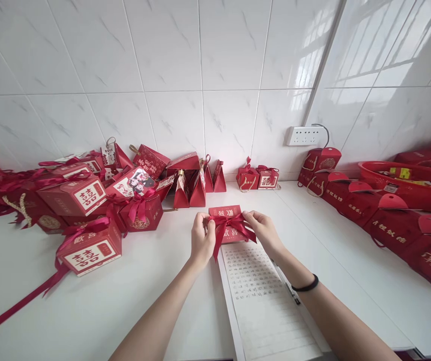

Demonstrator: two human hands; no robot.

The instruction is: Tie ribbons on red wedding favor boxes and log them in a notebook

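A small red gift box (223,211) with pale Chinese characters sits in front of me, at the top end of a handwritten sheet of paper (260,311). A dark red satin ribbon (221,232) is tied in a bow across its top, its tails hanging over the front. At the bow's left side, my left hand (202,235) is closed with thumb and fingers pinching the ribbon. My right hand (263,229), wearing a black band on the wrist, pinches the ribbon on the right. A pen (288,288) lies on the paper beneath my right forearm.
Several red boxes with ribbons (91,245) are heaped on the left of the white counter (155,301). Two small boxes (268,179) stand by the tiled wall. On the right are a row of red boxes (392,220), a red basin (377,173) and a power strip (305,136).
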